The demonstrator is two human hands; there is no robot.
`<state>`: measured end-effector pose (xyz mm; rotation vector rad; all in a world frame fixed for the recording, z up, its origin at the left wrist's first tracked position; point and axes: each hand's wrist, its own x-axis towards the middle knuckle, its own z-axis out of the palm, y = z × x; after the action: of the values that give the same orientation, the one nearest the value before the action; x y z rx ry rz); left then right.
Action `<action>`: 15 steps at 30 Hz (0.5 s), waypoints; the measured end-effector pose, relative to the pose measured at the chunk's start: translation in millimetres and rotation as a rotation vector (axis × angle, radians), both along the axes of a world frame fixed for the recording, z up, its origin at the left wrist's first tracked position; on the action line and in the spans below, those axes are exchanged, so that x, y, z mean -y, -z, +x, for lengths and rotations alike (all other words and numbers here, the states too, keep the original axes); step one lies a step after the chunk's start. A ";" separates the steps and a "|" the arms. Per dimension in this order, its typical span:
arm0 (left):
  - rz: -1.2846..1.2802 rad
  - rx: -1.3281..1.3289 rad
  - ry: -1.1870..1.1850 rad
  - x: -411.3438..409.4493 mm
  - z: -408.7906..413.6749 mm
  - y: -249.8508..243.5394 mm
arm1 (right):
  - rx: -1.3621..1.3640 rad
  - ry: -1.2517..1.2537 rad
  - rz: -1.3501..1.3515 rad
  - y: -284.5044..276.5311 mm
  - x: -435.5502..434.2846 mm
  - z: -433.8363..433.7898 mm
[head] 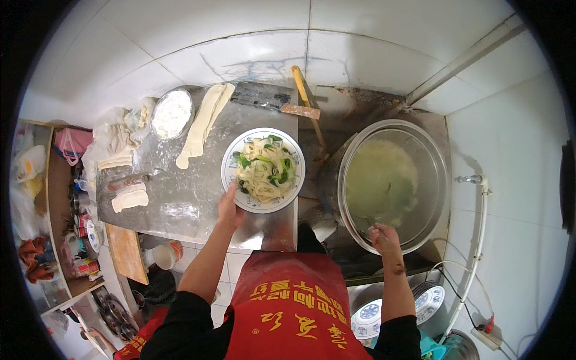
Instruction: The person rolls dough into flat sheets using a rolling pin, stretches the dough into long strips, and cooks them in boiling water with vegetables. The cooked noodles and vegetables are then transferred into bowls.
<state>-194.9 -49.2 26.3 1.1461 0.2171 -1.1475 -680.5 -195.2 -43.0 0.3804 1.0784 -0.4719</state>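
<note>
My left hand grips the near-left rim of a white plate with a blue pattern. On it lies a heap of wide noodles with leafy greens. The plate is above the right end of a floury metal worktop. Over the near rim of a large metal pot, my right hand is closed around what looks like a thin utensil, its kind not clear. Cloudy yellow-green liquid fills the pot's lower part, with a darker patch in it.
On the worktop lie dough strips, a bowl of flour, a rolling pin and a dough piece. A yellow-handled tool leans near the wall. Stacked plates stand low right; a tap juts from the right wall.
</note>
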 end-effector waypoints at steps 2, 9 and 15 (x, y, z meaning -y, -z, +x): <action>0.051 -0.173 0.108 -17.9 -5.0 6.3 | 0.186 0.174 -0.064 -10.4 -15.5 -10.9; -0.387 0.658 1.993 -1.8 -239.0 -51.9 | -0.394 -0.221 -0.219 -69.2 21.8 -15.4; -0.682 0.807 2.331 -15.3 -440.5 -29.1 | -0.107 0.044 0.000 -30.7 36.2 -57.7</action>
<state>-635.4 -33.9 55.4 0.7055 -2.5202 -2.0477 -738.2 -231.4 -12.3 0.3829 1.1758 -0.5357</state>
